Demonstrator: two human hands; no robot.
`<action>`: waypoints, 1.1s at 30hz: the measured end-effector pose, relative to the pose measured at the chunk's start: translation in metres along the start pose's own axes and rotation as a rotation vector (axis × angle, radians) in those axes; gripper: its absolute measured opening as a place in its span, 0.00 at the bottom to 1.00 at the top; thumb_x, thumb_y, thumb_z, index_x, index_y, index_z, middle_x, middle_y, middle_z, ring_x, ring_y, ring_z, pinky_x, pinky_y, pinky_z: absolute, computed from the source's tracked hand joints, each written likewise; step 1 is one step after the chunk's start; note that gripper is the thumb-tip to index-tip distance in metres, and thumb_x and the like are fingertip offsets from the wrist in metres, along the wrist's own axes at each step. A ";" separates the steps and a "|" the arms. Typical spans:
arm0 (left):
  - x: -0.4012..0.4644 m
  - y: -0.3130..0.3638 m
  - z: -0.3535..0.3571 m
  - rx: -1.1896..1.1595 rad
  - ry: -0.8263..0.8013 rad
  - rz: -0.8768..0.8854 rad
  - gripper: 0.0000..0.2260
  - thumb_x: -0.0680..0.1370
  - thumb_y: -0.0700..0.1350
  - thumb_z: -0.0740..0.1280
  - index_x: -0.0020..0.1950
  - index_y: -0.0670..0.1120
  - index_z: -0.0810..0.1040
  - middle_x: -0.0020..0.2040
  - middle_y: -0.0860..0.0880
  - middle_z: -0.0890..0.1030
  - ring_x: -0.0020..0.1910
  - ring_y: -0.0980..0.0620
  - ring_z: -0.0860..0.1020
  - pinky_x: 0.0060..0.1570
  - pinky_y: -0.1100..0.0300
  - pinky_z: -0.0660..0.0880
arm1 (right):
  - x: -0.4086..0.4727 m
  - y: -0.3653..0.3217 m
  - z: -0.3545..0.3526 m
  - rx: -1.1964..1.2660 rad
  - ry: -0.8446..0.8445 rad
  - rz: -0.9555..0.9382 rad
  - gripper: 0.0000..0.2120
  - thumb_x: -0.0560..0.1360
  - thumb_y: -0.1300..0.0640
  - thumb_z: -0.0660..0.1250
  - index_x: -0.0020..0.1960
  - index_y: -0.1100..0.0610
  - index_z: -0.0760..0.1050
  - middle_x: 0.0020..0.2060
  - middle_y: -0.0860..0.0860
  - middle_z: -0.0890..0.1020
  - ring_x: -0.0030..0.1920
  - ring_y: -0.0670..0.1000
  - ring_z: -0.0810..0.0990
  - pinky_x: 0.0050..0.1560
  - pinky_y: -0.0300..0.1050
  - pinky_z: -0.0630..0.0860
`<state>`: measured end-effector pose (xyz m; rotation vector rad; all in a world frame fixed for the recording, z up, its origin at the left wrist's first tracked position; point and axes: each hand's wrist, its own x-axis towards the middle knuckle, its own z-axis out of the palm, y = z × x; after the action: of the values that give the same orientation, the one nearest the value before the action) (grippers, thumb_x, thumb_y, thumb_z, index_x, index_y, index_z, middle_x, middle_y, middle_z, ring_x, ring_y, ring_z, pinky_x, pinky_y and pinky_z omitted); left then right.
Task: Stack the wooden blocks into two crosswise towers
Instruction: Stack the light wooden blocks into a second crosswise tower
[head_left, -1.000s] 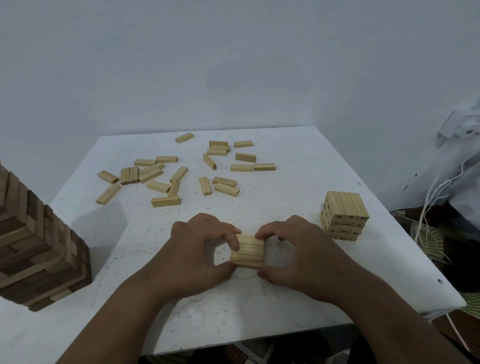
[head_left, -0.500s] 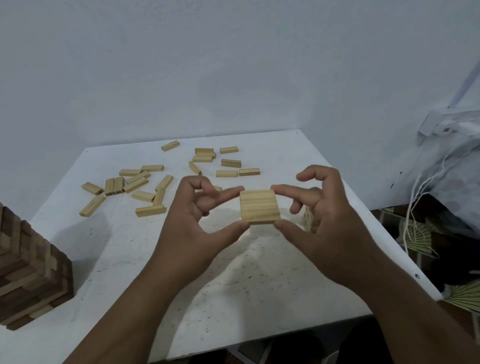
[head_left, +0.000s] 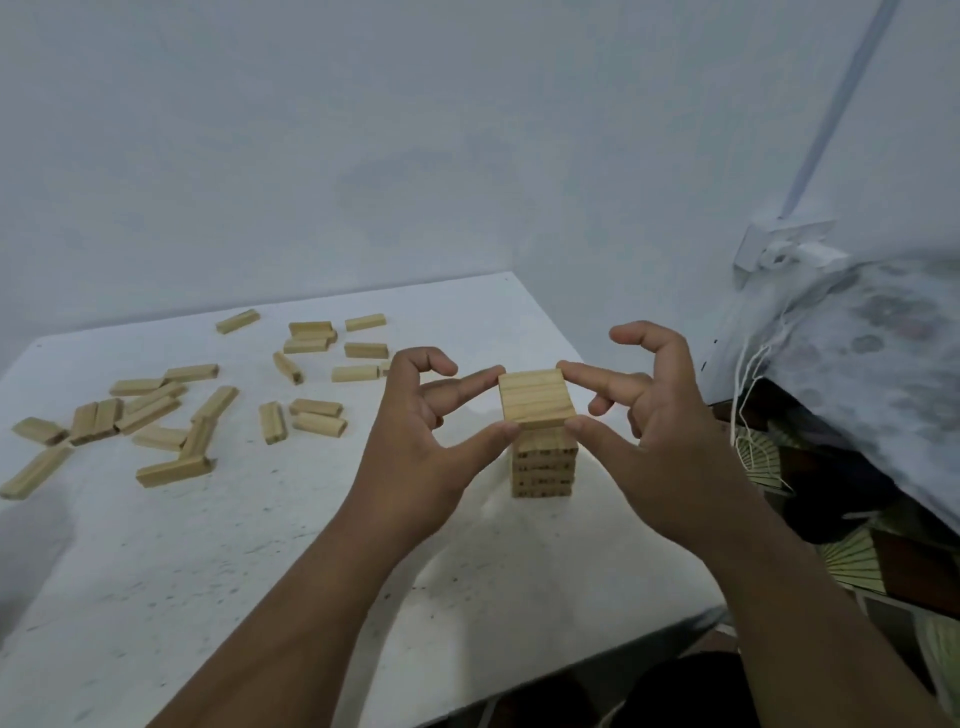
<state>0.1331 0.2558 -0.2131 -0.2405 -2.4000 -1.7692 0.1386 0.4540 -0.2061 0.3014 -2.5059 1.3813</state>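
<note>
My left hand (head_left: 415, 441) and right hand (head_left: 660, 441) pinch one layer of blocks (head_left: 536, 397) above one tower (head_left: 544, 467); its dark markings are unreadable.

wall: plain pale blue-white wall (head_left: 363, 145) is filling the upper half, meeting a side wall at a corner on the right
table: white table (head_left: 156, 571) is standing against the wall, its top showing dark specks and scuffs
conduit: thin pale conduit (head_left: 831, 119) is running diagonally down the side wall
socket: white socket box (head_left: 779, 244) is sitting at the conduit's lower end with a plug in it
cord: white cord (head_left: 748, 384) is hanging down beside the table
cloth: pale patterned cloth (head_left: 893, 364) is draping in from the right edge
floor: patterned floor (head_left: 857, 566) is showing dark and cream fan shapes
light: dim, even, soft shadows are falling on the tabletop
</note>
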 end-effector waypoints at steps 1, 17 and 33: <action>0.000 -0.002 0.002 0.012 -0.005 -0.013 0.23 0.72 0.46 0.76 0.57 0.53 0.64 0.54 0.67 0.82 0.54 0.72 0.73 0.56 0.62 0.66 | 0.000 0.003 -0.001 -0.006 -0.009 0.011 0.31 0.74 0.59 0.73 0.68 0.47 0.59 0.54 0.37 0.83 0.38 0.34 0.74 0.48 0.37 0.66; -0.001 -0.014 0.010 0.121 -0.026 -0.037 0.24 0.72 0.49 0.76 0.59 0.57 0.63 0.56 0.68 0.80 0.57 0.70 0.73 0.60 0.63 0.67 | 0.000 0.022 0.001 -0.092 -0.065 0.060 0.31 0.74 0.59 0.74 0.65 0.41 0.57 0.54 0.35 0.81 0.53 0.38 0.73 0.47 0.25 0.67; -0.005 -0.020 -0.014 0.164 -0.064 -0.050 0.30 0.73 0.51 0.75 0.66 0.65 0.60 0.62 0.71 0.76 0.61 0.67 0.71 0.57 0.67 0.68 | -0.002 0.008 0.005 -0.072 -0.041 0.037 0.30 0.73 0.57 0.74 0.63 0.38 0.59 0.64 0.37 0.75 0.58 0.40 0.72 0.54 0.36 0.68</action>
<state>0.1344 0.2366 -0.2285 -0.2226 -2.6009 -1.5952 0.1374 0.4539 -0.2161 0.2736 -2.6001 1.3079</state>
